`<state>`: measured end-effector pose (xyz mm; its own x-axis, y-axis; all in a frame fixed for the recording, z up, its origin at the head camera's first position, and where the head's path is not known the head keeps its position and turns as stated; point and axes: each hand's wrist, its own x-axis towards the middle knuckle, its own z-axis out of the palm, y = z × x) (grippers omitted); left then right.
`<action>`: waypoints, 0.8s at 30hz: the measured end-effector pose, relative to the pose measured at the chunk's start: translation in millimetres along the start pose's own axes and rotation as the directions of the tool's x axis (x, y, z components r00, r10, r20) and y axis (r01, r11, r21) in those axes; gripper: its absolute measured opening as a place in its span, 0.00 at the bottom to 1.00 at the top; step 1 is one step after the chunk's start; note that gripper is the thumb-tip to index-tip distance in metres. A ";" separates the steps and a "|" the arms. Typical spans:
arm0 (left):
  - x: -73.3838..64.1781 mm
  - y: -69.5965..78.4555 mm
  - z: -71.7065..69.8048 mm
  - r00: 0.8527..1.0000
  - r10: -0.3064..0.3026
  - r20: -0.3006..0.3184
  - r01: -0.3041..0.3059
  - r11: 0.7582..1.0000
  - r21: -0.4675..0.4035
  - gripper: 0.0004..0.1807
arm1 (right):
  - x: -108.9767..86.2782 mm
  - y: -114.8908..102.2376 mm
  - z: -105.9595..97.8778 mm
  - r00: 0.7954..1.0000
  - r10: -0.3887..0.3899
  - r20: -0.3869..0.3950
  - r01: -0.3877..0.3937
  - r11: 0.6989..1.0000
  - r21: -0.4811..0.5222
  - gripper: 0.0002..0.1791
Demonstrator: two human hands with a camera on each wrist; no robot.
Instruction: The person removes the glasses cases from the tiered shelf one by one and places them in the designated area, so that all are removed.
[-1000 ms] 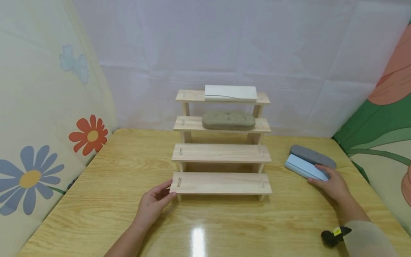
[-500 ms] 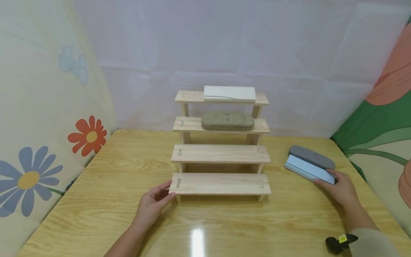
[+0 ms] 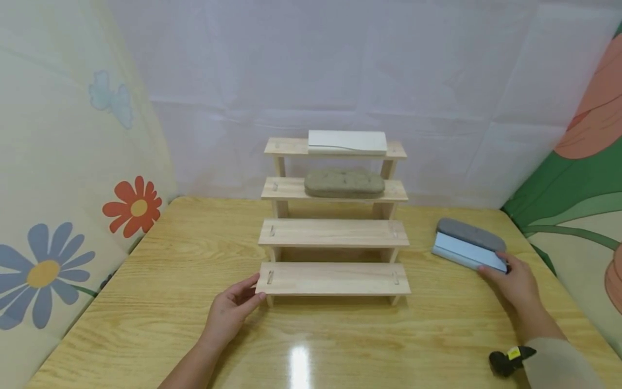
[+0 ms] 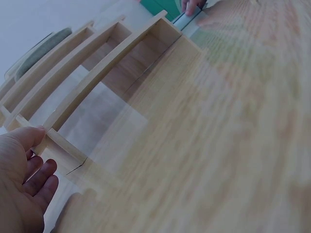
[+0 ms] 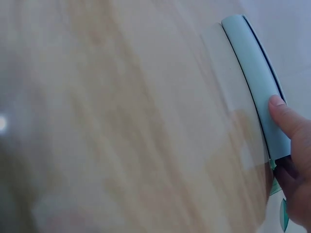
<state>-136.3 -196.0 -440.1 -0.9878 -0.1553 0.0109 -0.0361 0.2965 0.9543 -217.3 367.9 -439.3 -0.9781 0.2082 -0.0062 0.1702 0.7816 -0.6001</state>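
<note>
My left hand (image 3: pixel 229 313) pinches the left end of the lowest step of a wooden tiered display stand (image 3: pixel 335 278). In the left wrist view the thumb of that hand (image 4: pixel 22 179) lies at the stand's front corner, with the other fingers loosely bent below. Over on the right, my right hand (image 3: pixel 516 281) grips the near right end of a light blue glasses case (image 3: pixel 468 251). The right wrist view shows the thumb pressed on the long face of this blue case (image 5: pixel 255 82). Right behind it lies a dark grey glasses case (image 3: pixel 471 233), partly covered by the blue one.
A white glasses case (image 3: pixel 347 141) rests on the top step, and an olive-grey glasses case (image 3: pixel 344 183) on the step below. The wood-grain table (image 3: pixel 194 243) ends at a white cloth backdrop (image 3: pixel 311 65). Flower-printed panels (image 3: pixel 44 162) flank both sides.
My right hand has shifted right, to the blue case's end, and more of the case shows. The case has turned slightly, its right end swinging back. My left hand stays on the stand.
</note>
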 end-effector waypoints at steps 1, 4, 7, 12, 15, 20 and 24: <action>0.0 -0.1 -0.1 1.000 0.000 0.000 0.000 1.000 0.001 0.26 | 1.3 0.0 -0.1 1.000 -0.002 0.002 0.002 1.000 0.000 0.47; 0.1 -0.4 -0.1 1.000 -0.002 0.003 0.002 1.000 -0.002 0.26 | 5.2 0.6 -0.2 1.000 -0.006 0.010 0.006 1.000 -0.003 0.47; 0.0 -0.5 -0.4 1.000 -0.005 0.004 0.005 1.000 0.001 0.26 | 8.9 1.3 -0.3 1.000 -0.002 0.020 0.002 1.000 -0.004 0.47; 0.1 -1.2 -0.4 1.000 -0.006 0.003 0.006 1.000 -0.001 0.26 | 16.9 2.3 -0.5 0.999 -0.003 0.043 0.003 1.000 0.004 0.48; 0.4 -1.3 -0.3 1.000 -0.007 0.006 0.007 1.000 -0.009 0.26 | 21.5 2.0 -1.1 0.999 -0.009 0.052 0.009 1.000 0.006 0.47; 0.5 -0.9 -0.8 1.000 -0.005 0.013 0.005 1.000 -0.007 0.26 | 27.0 0.1 -1.6 0.998 -0.022 0.050 0.023 1.000 -0.013 0.46; 0.3 -0.6 -0.7 1.000 -0.003 0.013 0.003 1.000 -0.012 0.26 | 29.8 -2.9 -2.6 0.998 -0.019 0.058 0.020 1.000 -0.013 0.46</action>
<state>-136.5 -196.8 -440.4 -0.9896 -0.1439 0.0041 -0.0374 0.2842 0.9580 -246.6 373.4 -435.7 -0.9864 0.1589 -0.0413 0.1525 0.7931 -0.5897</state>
